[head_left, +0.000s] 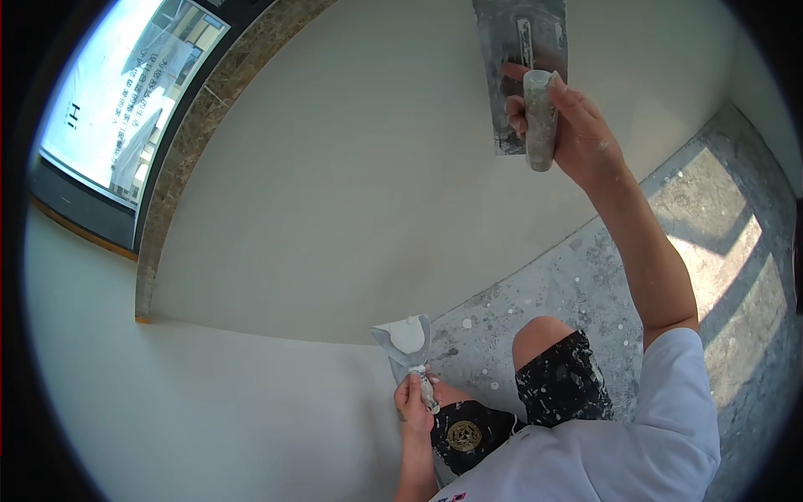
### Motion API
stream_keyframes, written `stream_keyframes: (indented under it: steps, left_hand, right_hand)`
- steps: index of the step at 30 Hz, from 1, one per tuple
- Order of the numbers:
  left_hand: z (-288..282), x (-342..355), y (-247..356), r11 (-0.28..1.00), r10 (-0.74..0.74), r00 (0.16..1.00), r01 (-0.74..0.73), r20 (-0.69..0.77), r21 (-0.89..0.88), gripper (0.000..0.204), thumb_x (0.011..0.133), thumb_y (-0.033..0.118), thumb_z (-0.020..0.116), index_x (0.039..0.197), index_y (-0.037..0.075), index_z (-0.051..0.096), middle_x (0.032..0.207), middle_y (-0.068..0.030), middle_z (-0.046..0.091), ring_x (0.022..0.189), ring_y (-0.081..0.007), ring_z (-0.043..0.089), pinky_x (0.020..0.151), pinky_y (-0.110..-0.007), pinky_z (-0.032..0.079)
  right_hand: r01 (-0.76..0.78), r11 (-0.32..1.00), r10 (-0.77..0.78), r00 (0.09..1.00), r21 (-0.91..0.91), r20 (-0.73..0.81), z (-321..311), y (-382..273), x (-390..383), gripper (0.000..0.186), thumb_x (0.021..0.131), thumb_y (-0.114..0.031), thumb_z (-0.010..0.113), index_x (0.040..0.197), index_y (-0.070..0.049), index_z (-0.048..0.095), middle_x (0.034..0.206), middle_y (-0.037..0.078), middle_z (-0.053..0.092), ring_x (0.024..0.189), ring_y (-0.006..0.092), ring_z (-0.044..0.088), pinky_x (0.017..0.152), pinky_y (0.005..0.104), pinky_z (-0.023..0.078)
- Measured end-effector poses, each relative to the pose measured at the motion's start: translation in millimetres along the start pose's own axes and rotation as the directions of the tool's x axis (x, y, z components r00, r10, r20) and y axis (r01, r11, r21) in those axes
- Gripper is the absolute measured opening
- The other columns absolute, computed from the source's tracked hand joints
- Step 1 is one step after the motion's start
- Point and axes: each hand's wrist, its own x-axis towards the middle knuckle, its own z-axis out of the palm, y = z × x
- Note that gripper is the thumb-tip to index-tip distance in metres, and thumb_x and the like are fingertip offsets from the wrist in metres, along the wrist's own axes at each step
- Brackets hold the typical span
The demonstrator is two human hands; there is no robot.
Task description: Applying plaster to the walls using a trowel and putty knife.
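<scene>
My right hand (581,138) is raised at the upper right, its fingers and thumb round the thick, plaster-smeared handle of a finishing trowel (502,109). The trowel's long grey metal blade lies against or close to the pale wall (335,192); whether it touches I cannot tell. Low in the middle, near my thigh, my left hand (414,402) is closed on the handle of a putty knife (385,336). A lump of white putty (407,335) sits on the knife's flared blade, which points up and away from me.
At the upper left a dark-framed window (142,180) with a brown stone surround (201,109) is set in the wall. The concrete floor (577,268), spotted with white, runs along the wall's foot. Sunlight patches (703,192) fall on it at the right.
</scene>
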Motion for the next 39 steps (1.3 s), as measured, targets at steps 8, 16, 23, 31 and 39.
stream_keyframes:
  steps: [8, 16, 23, 31, 39]
  left_hand:
    - [9.5, 2.6, -5.5, 1.0, -0.012, 0.989, 0.012, 0.144, -0.001, 0.034, 0.104, 0.021, 0.045, 0.12, -0.008, 0.056, 0.086, -0.0143, 0.065, 0.056, -0.0197, 0.058, 0.048, -0.031, 0.047]
    - [25.3, 2.2, 2.1, 0.999, -0.037, 0.959, 0.04, 0.28, -0.002, 0.032, 0.102, 0.016, 0.049, 0.123, -0.008, 0.054, 0.088, -0.0148, 0.064, 0.059, -0.0204, 0.058, 0.052, -0.031, 0.048]
    - [26.1, -2.0, 16.5, 0.996, -0.062, 0.957, 0.041, 0.282, 0.082, 0.022, 0.101, 0.013, 0.052, 0.111, -0.006, 0.059, 0.088, -0.0124, 0.064, 0.061, -0.0169, 0.058, 0.054, -0.028, 0.047]
    - [60.1, 23.5, 82.9, 0.987, 0.041, 0.989, -0.062, 0.14, 0.148, 0.021, 0.1, 0.019, 0.055, 0.104, -0.001, 0.06, 0.086, -0.0082, 0.066, 0.06, -0.0101, 0.055, 0.056, -0.024, 0.046]
    - [72.6, 39.3, 122.8, 0.915, 0.31, 0.94, -0.336, 0.143, 0.224, 0.021, 0.1, 0.019, 0.055, 0.104, -0.001, 0.06, 0.086, -0.0065, 0.066, 0.061, -0.0092, 0.055, 0.056, -0.023, 0.045]
  right_hand:
    - [-0.017, 0.998, 0.007, 0.988, 0.062, 0.152, -165.6, -70.0, 28.3, 0.071, 0.098, -0.055, 0.047, 0.14, 0.003, 0.045, 0.106, 0.014, 0.062, 0.087, 0.0178, 0.059, 0.079, 0.0342, 0.05]
    - [0.08, 0.972, -0.055, 0.992, 0.22, -0.117, -268.1, -118.1, 18.5, 0.054, 0.098, -0.047, 0.054, 0.129, -0.003, 0.051, 0.102, 0.009, 0.062, 0.085, 0.0174, 0.061, 0.078, 0.0356, 0.053]
    - [-0.31, 0.762, 0.257, 0.951, -0.569, -0.173, -172.8, -92.5, -91.3, 0.019, 0.088, -0.017, 0.071, 0.097, -0.007, 0.058, 0.073, 0.0, 0.054, 0.066, 0.0107, 0.054, 0.061, 0.0272, 0.045]
    - [-0.516, 0.665, 0.423, 0.856, -0.54, -0.296, -74.3, -42.3, -140.5, 0.028, 0.096, -0.031, 0.062, 0.089, -0.005, 0.056, 0.066, 0.001, 0.053, 0.058, 0.0091, 0.049, 0.054, 0.0262, 0.04]
    - [0.159, 0.265, 0.36, 0.899, -0.951, 0.251, 26.4, -39.9, -136.5, 0.051, 0.076, -0.041, 0.077, 0.101, 0.001, 0.062, 0.074, 0.017, 0.061, 0.062, 0.0342, 0.058, 0.059, 0.0393, 0.047]
